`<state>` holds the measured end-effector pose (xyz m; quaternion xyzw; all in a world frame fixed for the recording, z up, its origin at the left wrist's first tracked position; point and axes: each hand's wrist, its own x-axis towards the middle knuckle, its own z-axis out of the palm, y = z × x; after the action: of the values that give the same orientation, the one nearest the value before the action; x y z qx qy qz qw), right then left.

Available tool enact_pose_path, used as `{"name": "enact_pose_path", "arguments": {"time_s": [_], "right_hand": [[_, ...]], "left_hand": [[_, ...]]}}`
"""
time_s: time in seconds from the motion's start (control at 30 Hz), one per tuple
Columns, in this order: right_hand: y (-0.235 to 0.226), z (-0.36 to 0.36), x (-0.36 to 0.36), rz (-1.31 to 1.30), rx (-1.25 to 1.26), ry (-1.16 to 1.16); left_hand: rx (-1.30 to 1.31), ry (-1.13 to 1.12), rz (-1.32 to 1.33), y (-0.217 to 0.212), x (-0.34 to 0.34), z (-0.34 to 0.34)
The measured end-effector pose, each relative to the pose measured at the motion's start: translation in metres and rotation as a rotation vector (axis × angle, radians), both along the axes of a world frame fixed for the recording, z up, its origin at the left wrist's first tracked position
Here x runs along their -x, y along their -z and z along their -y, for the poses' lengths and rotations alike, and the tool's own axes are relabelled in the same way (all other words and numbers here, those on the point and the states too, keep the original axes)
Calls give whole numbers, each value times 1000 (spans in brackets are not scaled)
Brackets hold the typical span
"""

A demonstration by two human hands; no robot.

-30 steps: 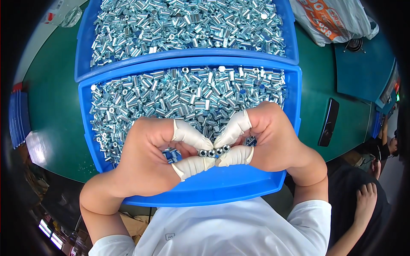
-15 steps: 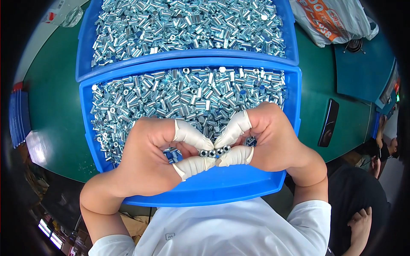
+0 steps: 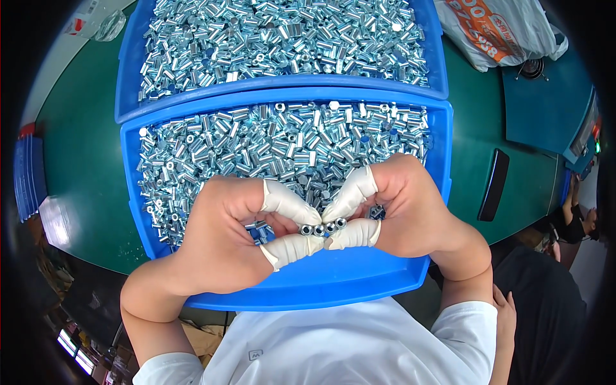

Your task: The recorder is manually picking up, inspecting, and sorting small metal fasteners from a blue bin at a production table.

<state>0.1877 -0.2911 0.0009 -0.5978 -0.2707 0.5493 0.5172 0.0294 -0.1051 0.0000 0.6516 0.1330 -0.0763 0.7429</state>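
My left hand [image 3: 239, 228] and my right hand [image 3: 403, 208] meet fingertip to fingertip over the near blue bin [image 3: 301, 298]. White finger cots cover both thumbs and forefingers. Pinched between them is a short row of several shiny hex coupling nuts [image 3: 319, 230], their round holes facing up at me. The left fingers grip the left part of the row, the right fingers the right part. Loose coupling nuts [image 3: 269, 144] fill the back of this bin, while its blue floor shows at the front. My other fingers curl underneath, partly hidden.
Behind stands a second blue bin [image 3: 282, 81], full of similar metal pieces. On the green table [image 3: 471, 138] to the right lie a black phone [image 3: 493, 185] and a plastic bag [image 3: 497, 32]. A co-worker's hand [image 3: 505, 314] is close beside my right sleeve.
My hands and the row of nuts stay almost still. At the lower right, the co-worker's hand has moved left and up, nearer my right sleeve.
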Motion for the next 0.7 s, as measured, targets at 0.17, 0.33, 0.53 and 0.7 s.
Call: {"name": "enact_pose_path", "arguments": {"time_s": [0.17,0.33,0.53,0.7], "right_hand": [[2,0,0,4,-9,-3],[2,1,1,-2,-6,4],[1,0,0,-2,-11,2],[2,1,0,-27,-30,14]], "left_hand": [[-4,-1,4,-1,0,0],[8,-4,4,-1,0,1],[9,-14,5,1,1,1],[9,-12,27,0,-1,1]]}}
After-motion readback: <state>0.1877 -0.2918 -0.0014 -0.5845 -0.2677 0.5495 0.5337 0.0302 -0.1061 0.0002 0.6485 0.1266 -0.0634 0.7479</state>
